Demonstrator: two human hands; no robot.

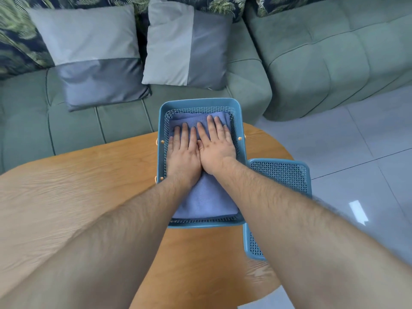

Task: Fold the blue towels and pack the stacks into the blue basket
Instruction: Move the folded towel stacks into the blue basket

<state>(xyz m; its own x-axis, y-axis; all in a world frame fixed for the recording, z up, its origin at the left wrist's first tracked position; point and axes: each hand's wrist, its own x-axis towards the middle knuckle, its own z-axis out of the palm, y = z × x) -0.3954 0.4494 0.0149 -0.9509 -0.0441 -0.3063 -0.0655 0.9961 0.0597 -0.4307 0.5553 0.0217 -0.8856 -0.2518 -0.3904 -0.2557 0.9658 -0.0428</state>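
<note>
The blue basket (pixel 162 121) with perforated walls stands at the far edge of the wooden table. Folded blue towels (pixel 206 200) fill it from wall to wall. My left hand (pixel 184 150) and my right hand (pixel 215 143) lie flat side by side on the top towel in the far half of the basket, fingers straight and spread, pressing down. My forearms cover part of the towels and the basket's near corners.
A blue perforated lid (pixel 283 177) lies on the table (pixel 78 186) right of the basket, partly under my right forearm. Behind the table is a green sofa (pixel 312 52) with two grey cushions (pixel 93 54). Grey floor tiles (pixel 367 141) lie to the right.
</note>
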